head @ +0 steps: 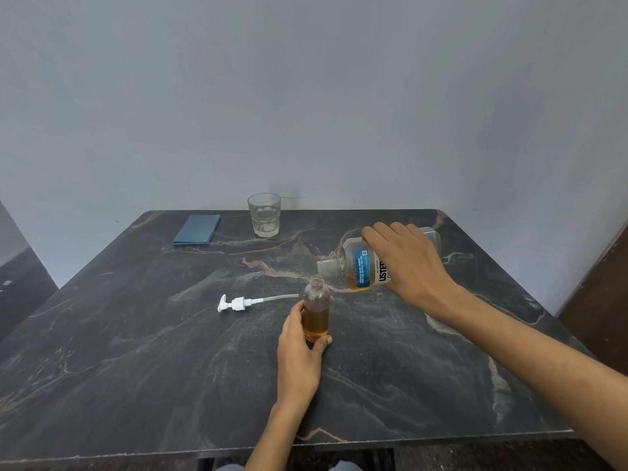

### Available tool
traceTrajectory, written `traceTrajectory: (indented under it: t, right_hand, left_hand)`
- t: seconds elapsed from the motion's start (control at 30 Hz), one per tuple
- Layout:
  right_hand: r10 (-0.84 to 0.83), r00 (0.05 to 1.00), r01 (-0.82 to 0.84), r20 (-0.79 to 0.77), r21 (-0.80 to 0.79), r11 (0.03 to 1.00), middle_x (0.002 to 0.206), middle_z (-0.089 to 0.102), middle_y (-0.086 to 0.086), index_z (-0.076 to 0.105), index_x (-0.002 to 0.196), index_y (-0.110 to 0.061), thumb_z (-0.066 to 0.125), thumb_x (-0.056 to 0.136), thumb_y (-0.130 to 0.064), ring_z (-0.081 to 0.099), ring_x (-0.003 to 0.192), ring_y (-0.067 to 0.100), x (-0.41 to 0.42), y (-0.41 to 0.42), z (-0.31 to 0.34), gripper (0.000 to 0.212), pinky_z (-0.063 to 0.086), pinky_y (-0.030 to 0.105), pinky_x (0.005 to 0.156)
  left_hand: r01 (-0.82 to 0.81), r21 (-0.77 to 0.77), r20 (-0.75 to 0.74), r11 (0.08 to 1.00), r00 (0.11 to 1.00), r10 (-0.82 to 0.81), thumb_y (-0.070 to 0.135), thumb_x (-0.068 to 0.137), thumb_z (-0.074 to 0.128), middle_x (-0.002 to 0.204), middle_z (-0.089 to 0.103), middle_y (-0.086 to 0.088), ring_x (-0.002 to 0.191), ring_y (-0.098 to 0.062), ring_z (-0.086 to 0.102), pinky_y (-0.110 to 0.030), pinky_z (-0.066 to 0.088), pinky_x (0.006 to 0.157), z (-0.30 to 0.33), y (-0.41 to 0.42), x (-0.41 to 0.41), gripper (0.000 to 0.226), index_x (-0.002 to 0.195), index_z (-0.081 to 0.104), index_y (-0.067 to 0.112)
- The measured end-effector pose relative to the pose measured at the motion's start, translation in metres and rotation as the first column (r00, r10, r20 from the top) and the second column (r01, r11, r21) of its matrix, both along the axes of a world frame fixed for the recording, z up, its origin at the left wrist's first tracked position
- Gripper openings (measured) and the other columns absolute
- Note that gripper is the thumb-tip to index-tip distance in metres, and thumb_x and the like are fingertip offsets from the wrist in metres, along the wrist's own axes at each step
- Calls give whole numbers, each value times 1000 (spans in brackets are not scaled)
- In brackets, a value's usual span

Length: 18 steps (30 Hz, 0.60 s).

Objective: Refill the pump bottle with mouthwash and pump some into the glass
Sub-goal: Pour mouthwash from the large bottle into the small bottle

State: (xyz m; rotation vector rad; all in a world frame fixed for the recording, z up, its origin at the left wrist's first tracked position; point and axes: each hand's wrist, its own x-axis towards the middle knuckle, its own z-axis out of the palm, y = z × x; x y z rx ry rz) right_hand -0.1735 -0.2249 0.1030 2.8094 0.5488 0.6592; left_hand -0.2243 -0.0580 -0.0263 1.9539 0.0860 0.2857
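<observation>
A small clear pump bottle (316, 309) stands upright on the dark marble table (136, 351), its neck uncapped and amber liquid filling its lower half. My left hand (299, 348) grips its base. My right hand (407, 263) holds the mouthwash bottle (360, 266) tipped on its side, its open mouth just above and right of the small bottle's neck. A little amber liquid shows in the tipped bottle's lower side. The white pump head (238, 303) with its tube lies on the table to the left. An empty glass (264, 214) stands at the far edge.
A folded blue cloth (197, 229) lies at the back left of the table, beside the glass. A pale wall rises directly behind the table. Dark wooden surfaces flank the table on both sides.
</observation>
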Motion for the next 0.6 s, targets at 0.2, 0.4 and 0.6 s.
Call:
traceTrajectory:
  t: [0.2,0.4,0.6]
  right_hand:
    - [-15,1000,15,2,10,1000,105,55,-3,43,117,-23,80,65,-12,46,85,14,2,-1,-4,65,42,29,78]
    - [4,1000,-4,5,27,1000,110,55,-2,43,120,-22,79,68,-14,47,89,15,2,-1,-3,64,41,29,81]
    - [11,1000,-11,0,44,999,114,57,1,45,121,-21,79,70,-16,50,92,16,2,1,-2,62,43,30,83]
  left_hand:
    - [-3,1,1,1000,1000,3,8,77,74,127,55,3,118,-13,53,-41,44,104,0,0,-1,67,134,41,21]
    - [-1,1,-11,1000,1000,1,9,78,74,131,54,2,121,-14,51,-42,43,105,0,0,0,69,136,40,20]
    - [-5,3,-11,1000,1000,5,9,77,74,130,54,3,121,-13,51,-42,43,105,0,0,0,69,136,40,21]
